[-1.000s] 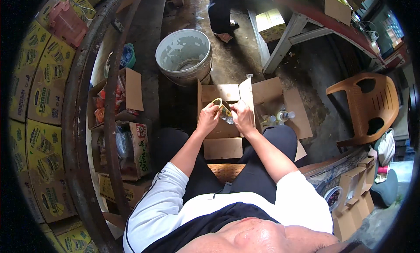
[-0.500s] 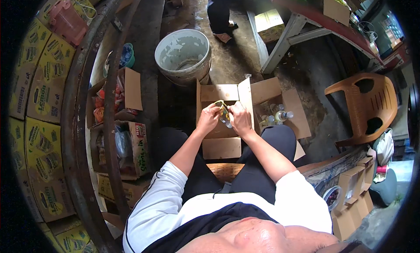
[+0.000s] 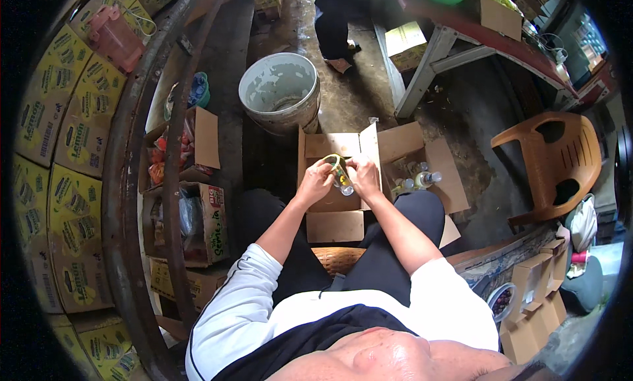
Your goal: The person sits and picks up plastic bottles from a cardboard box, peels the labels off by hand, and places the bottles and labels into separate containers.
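Between my knees sits an open cardboard box [image 3: 333,217]. Over it, my left hand [image 3: 317,182] pinches a looped yellow strip, perhaps a label [image 3: 335,158], around a small clear bottle [image 3: 344,185]. My right hand [image 3: 363,178] has its fingers closed at the other side of the same strip and bottle; exactly which part it grips is partly hidden. The bottle is tilted, one end toward me. A second open box [image 3: 445,170] at the right holds several clear bottles [image 3: 427,178] with pale caps.
A worn white bucket [image 3: 277,84] stands ahead, near another person's dark-clothed legs [image 3: 331,25]. A brown plastic chair [image 3: 554,157] and a red-topped wooden table [image 3: 461,25] are at right. Metal rails [image 3: 119,183], filled boxes [image 3: 184,223] and stacked yellow cartons [image 3: 76,236] line the left.
My hands have shifted slightly, and the bottle between them has tilted so that more of its clear end and the yellow loop shows. The view has shifted a little.
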A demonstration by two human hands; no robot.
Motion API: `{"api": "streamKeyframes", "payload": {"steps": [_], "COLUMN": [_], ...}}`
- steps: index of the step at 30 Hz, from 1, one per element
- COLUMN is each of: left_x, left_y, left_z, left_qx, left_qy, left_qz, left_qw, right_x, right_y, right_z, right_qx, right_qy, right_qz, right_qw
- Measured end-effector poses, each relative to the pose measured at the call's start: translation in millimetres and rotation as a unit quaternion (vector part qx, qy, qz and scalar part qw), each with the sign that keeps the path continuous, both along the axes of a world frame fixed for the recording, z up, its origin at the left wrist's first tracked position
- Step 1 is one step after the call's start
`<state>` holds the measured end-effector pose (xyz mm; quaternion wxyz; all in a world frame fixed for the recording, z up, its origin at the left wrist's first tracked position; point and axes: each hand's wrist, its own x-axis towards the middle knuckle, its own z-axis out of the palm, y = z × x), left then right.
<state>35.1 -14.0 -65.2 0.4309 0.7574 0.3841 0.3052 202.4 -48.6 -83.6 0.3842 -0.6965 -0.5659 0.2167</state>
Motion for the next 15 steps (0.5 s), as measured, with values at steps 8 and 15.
{"api": "streamKeyframes", "payload": {"steps": [8,15], "left_x": [0.8,3.2], "left_y": [10.8,7.1], "left_z": [-19.9,-13.9], "left_qx": [0.036,0.033], "left_qy": [0.069,0.044], "left_qz": [0.036,0.032], "left_qw": [0.996,0.998], "right_x": [0.4,-10.2], "right_y": [-9.4,-7.8], "right_z": [22.1,15.8], "right_qx": [0.033,0.058], "right_qy": [-0.061,-0.187], "right_qz": [-0.006,0.053], "right_qw": [0.998,0.979]}}
